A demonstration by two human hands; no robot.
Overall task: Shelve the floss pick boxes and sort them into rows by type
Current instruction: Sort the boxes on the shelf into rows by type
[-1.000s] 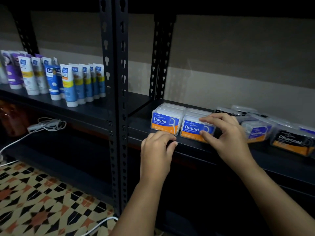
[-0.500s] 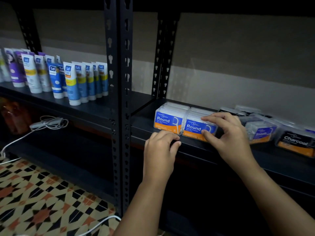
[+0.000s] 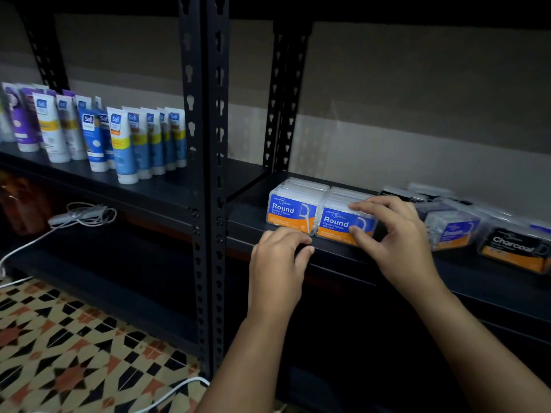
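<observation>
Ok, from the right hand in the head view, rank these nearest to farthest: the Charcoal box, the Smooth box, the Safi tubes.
From the right hand:
1. Smooth box, just to its right.
2. Charcoal box, farther right on the same shelf.
3. Safi tubes, far left, past the upright.

Black metal shelf [image 3: 343, 254] showing under the fingertips. Box [image 3: 343, 226] between right thumb and fingers wearing a blue label over an orange band, clear lid. Box [image 3: 290, 210] just left of those fingers showing the same colours. Box [image 3: 512, 248] far right of them showing black over orange. Tubes [image 3: 119, 138] far left showing white, blue, yellow, some purple. Floor tiles [image 3: 74, 338] showing cream, black and orange geometric stars.
</observation>
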